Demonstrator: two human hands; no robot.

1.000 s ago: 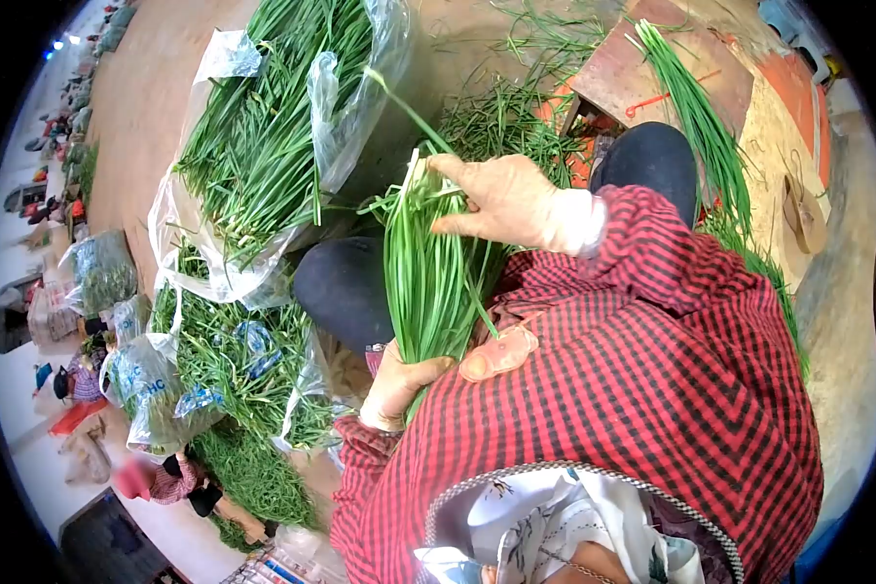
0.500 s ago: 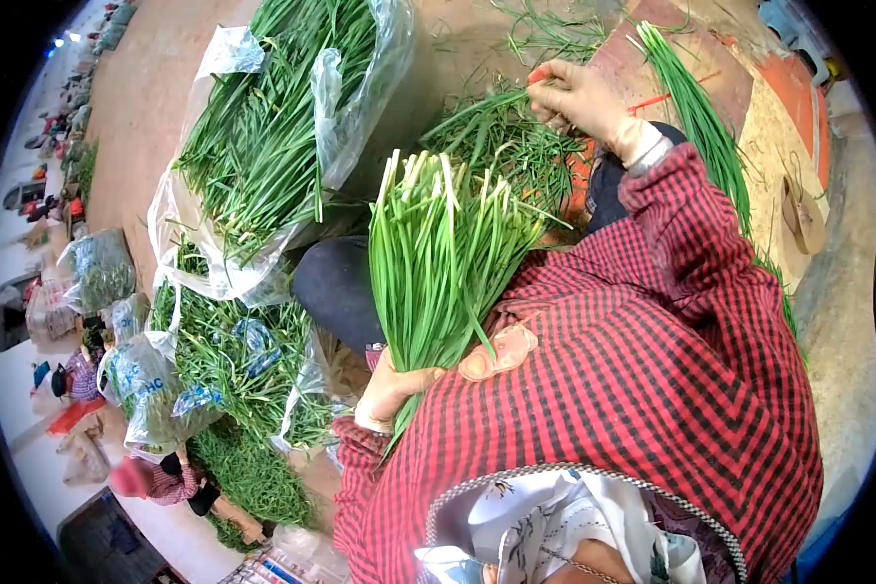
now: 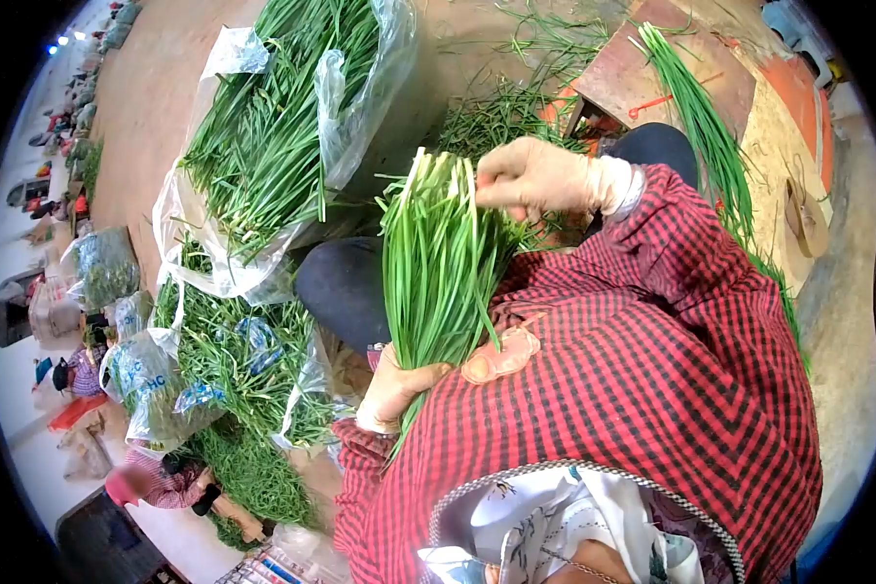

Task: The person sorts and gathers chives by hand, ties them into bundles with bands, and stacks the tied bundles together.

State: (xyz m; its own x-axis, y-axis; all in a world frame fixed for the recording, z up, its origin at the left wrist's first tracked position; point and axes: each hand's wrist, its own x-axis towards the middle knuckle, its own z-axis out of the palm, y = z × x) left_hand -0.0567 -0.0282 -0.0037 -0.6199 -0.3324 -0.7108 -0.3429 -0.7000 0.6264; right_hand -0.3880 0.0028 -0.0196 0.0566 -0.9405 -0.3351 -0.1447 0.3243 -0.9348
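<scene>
My gloved left hand (image 3: 399, 387) is wrapped round the leafy lower end of a bunch of garlic chives (image 3: 433, 273), held in front of my body with the pale stem ends fanned upward. At the top right of that bunch is my gloved right hand (image 3: 540, 177), its fingers pinched together on the pale stem ends. Just what lies between these fingertips is partly hidden. Beyond the right hand, loose trimmed leaves (image 3: 496, 119) are heaped on the floor.
An open plastic bag (image 3: 365, 127) full of garlic chives stands ahead to the left, with a pile of leaves (image 3: 234, 360) below it. A low board (image 3: 667, 63) bears a neat bundle (image 3: 696, 117) and a red stick (image 3: 649, 104). Another person (image 3: 156, 484) sits at far left.
My right hand has come from above the loose leaves, left and down to the stem ends of the bunch. My left hand keeps its hold.
</scene>
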